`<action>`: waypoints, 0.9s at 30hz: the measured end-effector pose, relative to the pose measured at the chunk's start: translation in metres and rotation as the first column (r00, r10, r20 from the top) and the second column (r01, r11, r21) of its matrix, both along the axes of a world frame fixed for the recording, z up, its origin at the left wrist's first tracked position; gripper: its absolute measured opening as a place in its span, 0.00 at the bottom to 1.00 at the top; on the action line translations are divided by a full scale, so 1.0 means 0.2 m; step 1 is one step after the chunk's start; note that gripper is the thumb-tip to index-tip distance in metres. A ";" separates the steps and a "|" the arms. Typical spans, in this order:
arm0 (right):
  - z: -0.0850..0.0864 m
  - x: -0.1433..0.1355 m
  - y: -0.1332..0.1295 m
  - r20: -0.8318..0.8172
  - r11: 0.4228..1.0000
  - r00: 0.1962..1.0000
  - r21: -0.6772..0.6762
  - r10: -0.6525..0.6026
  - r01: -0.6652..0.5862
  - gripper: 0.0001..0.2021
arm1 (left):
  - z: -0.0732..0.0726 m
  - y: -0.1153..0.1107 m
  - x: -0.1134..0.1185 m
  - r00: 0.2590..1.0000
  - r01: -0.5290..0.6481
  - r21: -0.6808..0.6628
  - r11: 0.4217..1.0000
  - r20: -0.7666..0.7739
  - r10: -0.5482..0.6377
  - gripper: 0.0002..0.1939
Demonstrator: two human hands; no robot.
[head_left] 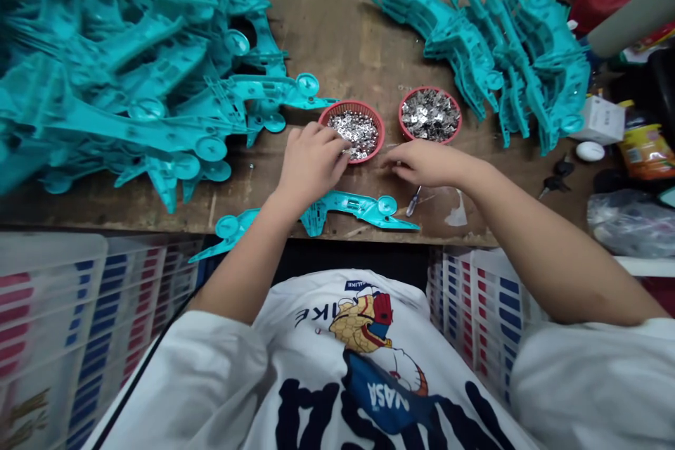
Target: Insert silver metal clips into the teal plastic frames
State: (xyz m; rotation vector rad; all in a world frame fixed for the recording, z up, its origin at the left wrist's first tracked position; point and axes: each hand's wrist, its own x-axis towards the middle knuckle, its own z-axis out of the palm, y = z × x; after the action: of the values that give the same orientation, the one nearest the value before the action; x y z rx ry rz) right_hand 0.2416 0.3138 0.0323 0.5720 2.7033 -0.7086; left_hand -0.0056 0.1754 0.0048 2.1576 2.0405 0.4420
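Observation:
My left hand [315, 160] is at the near left rim of a small red basket [380, 128] full of small metal clips [358, 132]. Its thumb and index fingertip come close together over the clips; anything between them is too small to make out. To the right, my right hand [425, 163] hovers just below a second red basket [458, 123] holding larger metal clips [429, 112]. Its fingers point left, with the thumb apart and nothing visible in them. A turquoise plastic part [358, 205] lies along the table's front edge, partly hidden under my left forearm.
A big heap of turquoise parts [131, 77] covers the left side. Stacked turquoise parts [474, 49] lie at the back right. A small screwdriver [413, 202], keys [555, 181], a white box [601, 119] and a bottle [647, 148] are on the right. Plastic crates [126, 295] stand below the table.

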 end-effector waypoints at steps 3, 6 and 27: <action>-0.01 0.00 0.00 0.037 1.000 0.999 0.012 -0.009 0.009 0.19 | -0.02 0.16 0.06 0.997 -0.053 -0.092 0.994 -0.061 0.048 0.12; -0.01 0.00 -0.01 0.049 1.000 0.999 0.002 -0.015 0.015 0.18 | -0.07 0.24 0.07 0.994 -0.098 -0.162 0.982 -0.055 0.091 0.10; -0.07 0.01 0.01 0.012 0.998 1.000 -0.061 0.001 -0.001 0.17 | -0.16 0.28 -0.09 0.998 0.023 -0.127 0.992 0.059 -0.015 0.07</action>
State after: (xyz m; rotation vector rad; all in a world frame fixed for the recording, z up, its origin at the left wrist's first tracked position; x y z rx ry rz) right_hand 0.2440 0.3164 0.0173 0.5581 2.6607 -0.7821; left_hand -0.0236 0.2317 -0.0265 2.0641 1.9597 0.3567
